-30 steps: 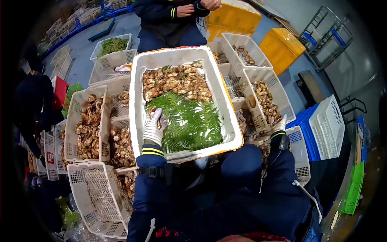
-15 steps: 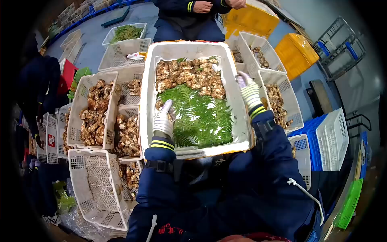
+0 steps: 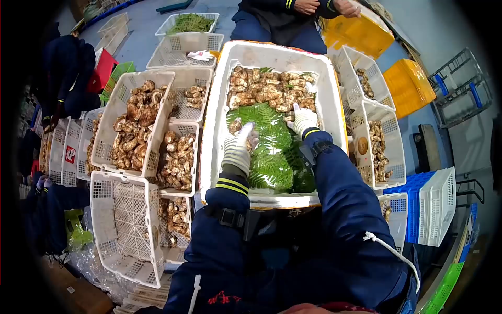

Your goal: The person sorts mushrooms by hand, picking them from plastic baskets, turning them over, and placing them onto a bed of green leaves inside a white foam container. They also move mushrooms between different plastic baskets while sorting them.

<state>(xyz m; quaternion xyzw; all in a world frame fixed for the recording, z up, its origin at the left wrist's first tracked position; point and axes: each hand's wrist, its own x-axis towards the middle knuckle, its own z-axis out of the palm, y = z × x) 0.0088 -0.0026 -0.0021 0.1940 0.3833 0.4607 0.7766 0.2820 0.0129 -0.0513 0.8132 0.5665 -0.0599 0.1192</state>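
A white foam box (image 3: 210, 131) stands before me, with brown-and-white mushrooms (image 3: 266, 86) packed in rows across its far half. Green fern leaves (image 3: 269, 152) cover the near half. My left hand (image 3: 238, 149), in a striped glove, is inside the left part of the box above the ferns. Its fingers are closed round a mushroom (image 3: 235, 126), whose cap shows by the thumb. My right hand (image 3: 303, 121), gloved alike, rests at the near right edge of the mushroom rows. It touches mushrooms there with the thumb pointing away, and its other fingers are mostly hidden.
White plastic crates of mushrooms (image 3: 130, 128) flank the box on the left, and another crate (image 3: 384, 152) stands on the right. A crate (image 3: 125, 230) lies at lower left. A person (image 3: 282, 21) sits opposite; another person (image 3: 68, 68) bends at far left. Yellow boxes (image 3: 408, 86) stand behind.
My right hand has moved from the box's right rim inward to the mushroom rows. The left hand stays over the ferns near the left wall. The whole view has shifted.
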